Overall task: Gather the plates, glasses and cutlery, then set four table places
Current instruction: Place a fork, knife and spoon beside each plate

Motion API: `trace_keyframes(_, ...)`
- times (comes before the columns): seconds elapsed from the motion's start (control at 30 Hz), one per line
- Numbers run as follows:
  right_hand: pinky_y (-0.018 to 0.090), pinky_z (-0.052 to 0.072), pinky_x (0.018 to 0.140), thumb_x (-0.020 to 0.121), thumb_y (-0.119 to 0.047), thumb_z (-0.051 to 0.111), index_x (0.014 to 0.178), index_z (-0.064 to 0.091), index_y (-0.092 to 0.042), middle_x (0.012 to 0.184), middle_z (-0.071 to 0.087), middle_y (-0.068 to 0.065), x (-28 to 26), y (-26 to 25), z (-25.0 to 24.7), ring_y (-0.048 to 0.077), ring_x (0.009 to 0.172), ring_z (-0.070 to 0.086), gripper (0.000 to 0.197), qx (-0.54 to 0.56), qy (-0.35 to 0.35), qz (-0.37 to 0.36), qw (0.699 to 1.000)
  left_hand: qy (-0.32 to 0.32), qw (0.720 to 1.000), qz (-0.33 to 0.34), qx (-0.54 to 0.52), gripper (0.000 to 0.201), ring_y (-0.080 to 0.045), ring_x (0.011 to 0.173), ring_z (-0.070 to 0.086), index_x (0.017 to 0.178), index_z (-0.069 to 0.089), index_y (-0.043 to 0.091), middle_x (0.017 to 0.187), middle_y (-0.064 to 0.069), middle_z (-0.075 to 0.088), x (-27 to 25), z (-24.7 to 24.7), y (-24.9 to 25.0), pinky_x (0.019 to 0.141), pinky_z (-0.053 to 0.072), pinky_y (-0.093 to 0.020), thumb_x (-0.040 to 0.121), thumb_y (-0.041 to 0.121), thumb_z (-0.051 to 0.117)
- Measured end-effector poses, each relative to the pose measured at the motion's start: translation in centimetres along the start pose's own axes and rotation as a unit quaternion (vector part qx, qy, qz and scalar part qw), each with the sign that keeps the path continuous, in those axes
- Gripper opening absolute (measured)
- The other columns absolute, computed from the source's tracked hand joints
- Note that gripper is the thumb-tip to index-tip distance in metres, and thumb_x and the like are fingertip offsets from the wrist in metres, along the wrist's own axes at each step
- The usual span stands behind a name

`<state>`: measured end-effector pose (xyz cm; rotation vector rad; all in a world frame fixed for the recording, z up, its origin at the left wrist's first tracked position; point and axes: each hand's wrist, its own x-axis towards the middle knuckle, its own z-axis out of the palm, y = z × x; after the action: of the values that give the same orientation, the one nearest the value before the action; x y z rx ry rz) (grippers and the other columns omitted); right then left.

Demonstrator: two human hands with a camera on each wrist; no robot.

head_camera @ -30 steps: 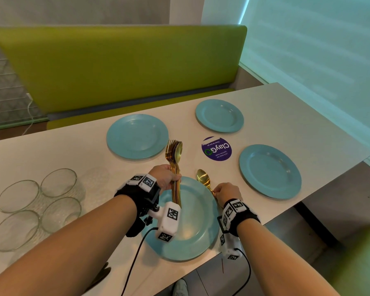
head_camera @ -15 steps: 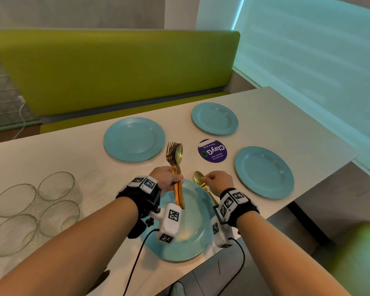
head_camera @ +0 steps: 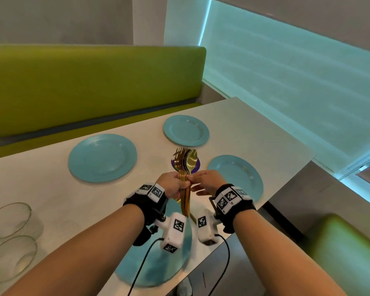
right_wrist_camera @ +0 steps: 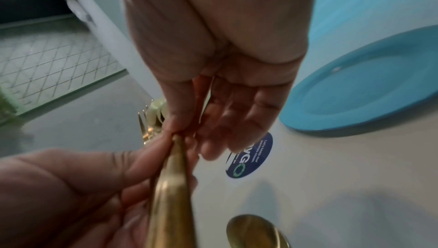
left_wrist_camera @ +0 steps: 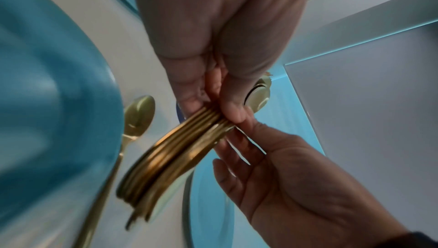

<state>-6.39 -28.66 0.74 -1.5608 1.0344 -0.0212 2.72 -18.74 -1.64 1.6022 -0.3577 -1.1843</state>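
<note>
My left hand [head_camera: 175, 185] grips a bundle of gold forks and spoons [head_camera: 185, 167] upright above the near teal plate [head_camera: 156, 261]. My right hand [head_camera: 204, 181] is against the bundle, thumb and forefinger pinching one handle [right_wrist_camera: 176, 145], the other fingers loose. Which piece it pinches I cannot tell. A single gold spoon [left_wrist_camera: 138, 113] lies on the table beside the near plate. Three more teal plates lie at far left [head_camera: 102, 157], far right [head_camera: 185, 130] and near right [head_camera: 236, 178].
Clear glass bowls [head_camera: 9, 220] stand grouped at the table's left edge. A round purple sticker [right_wrist_camera: 249, 156] is on the table between the plates. A green bench [head_camera: 94, 86] runs behind the table; its front edge is just below my wrists.
My right hand let go of the single spoon by the near plate and moved up to the bundle. My left hand raised the bundle higher.
</note>
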Motion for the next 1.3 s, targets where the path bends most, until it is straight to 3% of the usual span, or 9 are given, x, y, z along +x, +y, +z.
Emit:
trace_keyframes(0.13, 0.022, 0.047, 0.055, 0.091, -0.016, 0.060, 0.076, 0.061, -0.014, 0.070, 0.062, 0.002, 3.0, 0.0, -3.5, 0.013, 0.058, 0.056, 0.016, 0.038, 0.038, 0.004, 0.999, 0.000, 1.000, -0.018, -0.022, 0.015, -0.017, 0.070, 0.063, 0.081, 0.060, 0.010, 0.077, -0.007, 0.064, 3.1, 2.2, 1.9, 0.075, 0.054, -0.033, 0.087, -0.003, 0.058)
trace_keyframes(0.33, 0.031, 0.056, 0.070, 0.089, -0.021, 0.063, 0.072, 0.063, -0.020, 0.082, 0.066, 0.006, 9.6, 1.4, -13.6, 0.018, 0.067, 0.059, 0.017, -0.137, 0.143, 0.013, 0.980, 0.052, 0.997, -0.036, -0.040, 0.013, -0.019, 0.070, 0.058, 0.087, 0.057, 0.008, 0.077, -0.009, 0.060, 8.5, 4.3, 5.2, 0.078, 0.053, -0.035, 0.088, -0.004, 0.056)
trace_keyframes(0.43, 0.037, 0.052, 0.094, 0.088, -0.026, 0.062, 0.103, 0.072, -0.014, 0.110, 0.070, 0.010, 12.5, 2.4, -18.7, 0.024, 0.095, 0.064, 0.022, -0.289, 0.176, 0.047, 0.940, 0.080, 0.995, -0.053, -0.040, 0.013, -0.022, 0.074, 0.059, 0.082, 0.057, 0.010, 0.077, -0.009, 0.060, 10.8, 4.6, 6.0, 0.092, 0.052, -0.045, 0.086, -0.003, 0.060)
trace_keyframes(0.5, 0.034, 0.049, 0.098, 0.092, -0.028, 0.054, 0.114, 0.069, -0.012, 0.120, 0.066, 0.009, 13.9, 2.8, -21.2, 0.025, 0.110, 0.062, 0.031, -0.374, 0.184, 0.064, 0.907, 0.101, 0.992, -0.061, -0.050, 0.014, -0.023, 0.077, 0.059, 0.080, 0.057, 0.010, 0.078, -0.008, 0.060, 12.1, 4.6, 6.1, 0.095, 0.050, -0.044, 0.085, -0.003, 0.061)
trace_keyframes(0.63, 0.028, 0.050, 0.092, 0.095, -0.030, 0.052, 0.111, 0.069, -0.010, 0.118, 0.067, 0.007, 16.5, 4.0, -24.8, 0.023, 0.110, 0.062, 0.031, -0.471, 0.178, 0.095, 0.859, 0.119, 0.990, -0.073, -0.034, 0.012, -0.024, 0.082, 0.059, 0.079, 0.056, 0.011, 0.081, -0.008, 0.060, 14.2, 4.4, 6.1, 0.093, 0.050, -0.043, 0.086, 0.002, 0.061)
trace_keyframes(0.77, 0.024, 0.048, 0.080, 0.094, -0.031, 0.052, 0.109, 0.069, -0.011, 0.115, 0.068, 0.008, 18.4, 5.1, -26.3, 0.023, 0.107, 0.064, 0.030, -0.498, 0.159, 0.116, 0.844, 0.157, 0.983, -0.089, -0.045, 0.006, -0.028, 0.090, 0.062, 0.084, 0.058, 0.008, 0.086, -0.010, 0.063, 15.4, 4.4, 5.9, 0.094, 0.052, -0.045, 0.085, 0.004, 0.063)
trace_keyframes(0.93, 0.023, 0.048, 0.079, 0.094, -0.028, 0.051, 0.107, 0.070, -0.012, 0.113, 0.068, 0.006, 20.2, 6.4, -26.5, 0.022, 0.105, 0.065, 0.028, -0.515, 0.146, 0.117, 0.837, 0.177, 0.977, -0.103, -0.055, 0.008, -0.022, 0.079, 0.061, 0.084, 0.057, 0.009, 0.083, -0.009, 0.063, 16.1, 4.7, 5.8, 0.090, 0.054, -0.041, 0.086, 0.003, 0.062)
trace_keyframes(1.13, 0.026, 0.050, 0.088, 0.093, -0.029, 0.052, 0.107, 0.072, -0.017, 0.113, 0.069, 0.003, 21.1, 7.2, -26.4, 0.021, 0.106, 0.064, 0.028, -0.524, 0.143, 0.097, 0.834, 0.187, 0.975, -0.097, -0.073, 0.012, -0.017, 0.067, 0.057, 0.079, 0.056, 0.009, 0.075, -0.006, 0.059, 16.5, 5.3, 5.6, 0.064, 0.050, -0.028, 0.086, 0.000, 0.060)
trace_keyframes(1.3, 0.025, 0.049, 0.076, 0.091, -0.022, 0.053, 0.102, 0.072, -0.013, 0.108, 0.070, 0.007, 21.3, 8.0, -26.3, 0.024, 0.102, 0.065, 0.025, -0.503, 0.152, 0.099, 0.845, 0.191, 0.975, -0.084, -0.082, 0.018, -0.018, 0.066, 0.056, 0.076, 0.055, 0.009, 0.073, -0.007, 0.058, 16.9, 5.8, 5.7, 0.065, 0.050, -0.029, 0.086, -0.005, 0.058)
